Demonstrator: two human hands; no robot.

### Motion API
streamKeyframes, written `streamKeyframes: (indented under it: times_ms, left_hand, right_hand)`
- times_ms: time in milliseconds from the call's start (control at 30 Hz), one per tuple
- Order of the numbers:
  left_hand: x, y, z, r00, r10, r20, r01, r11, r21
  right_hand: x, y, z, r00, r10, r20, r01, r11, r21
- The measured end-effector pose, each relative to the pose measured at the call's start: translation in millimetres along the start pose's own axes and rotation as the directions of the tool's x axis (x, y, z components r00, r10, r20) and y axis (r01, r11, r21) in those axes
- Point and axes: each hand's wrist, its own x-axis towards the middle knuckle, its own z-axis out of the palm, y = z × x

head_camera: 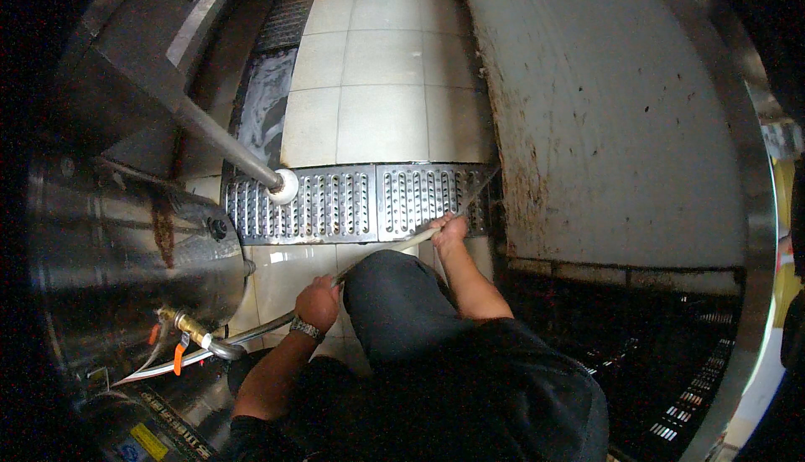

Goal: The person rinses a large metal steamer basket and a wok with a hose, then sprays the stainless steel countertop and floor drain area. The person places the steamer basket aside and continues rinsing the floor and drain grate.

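Note:
A pale flexible hose (409,243) runs from the lower left, past my knee, up to the right. My right hand (450,229) grips it near its end, over the metal drain grate (330,204). A thin spray of water (479,188) leaves that end toward the foot of the stained panel (604,110) on the right. My left hand (317,301), with a metal-banded watch on the wrist, is closed around the hose farther back, beside my bent knee (396,298). The fingers of both hands are partly hidden.
A stainless steel vessel (138,235) stands at left, with a brass valve (188,327) and orange handle (178,355) low on it. A metal leg (226,147) ends in a white foot (284,188) on the grate. Pale floor tiles (383,122) border an open channel with foamy water (267,107).

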Motion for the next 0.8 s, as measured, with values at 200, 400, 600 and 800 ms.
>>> streamKeyframes:
  times_ms: [200, 400, 600, 800]
  left_hand:
    - [3.6, 10.4, -9.0, 0.992, -0.063, 0.108, 0.058, 0.997, 0.054]
    - [5.7, 10.7, -6.1, 0.999, -0.026, 0.023, 0.026, 1.0, 0.017]
    - [13.4, 14.7, -11.7, 1.0, -0.023, 0.003, 0.023, 0.999, 0.045]
    - [19.7, 17.9, -18.2, 0.997, -0.042, 0.062, 0.041, 0.999, 0.027]
  right_hand:
    - [1.0, -4.5, -4.6, 0.999, 0.024, 0.028, -0.025, 0.999, 0.039]
    - [10.4, -4.6, -14.9, 0.999, -0.026, 0.025, 0.025, 0.998, 0.051]
    - [7.1, -6.9, -18.0, 0.998, -0.039, 0.056, 0.032, 0.992, 0.123]
    - [4.9, -8.7, -15.1, 0.998, -0.033, -0.055, 0.04, 0.99, 0.138]
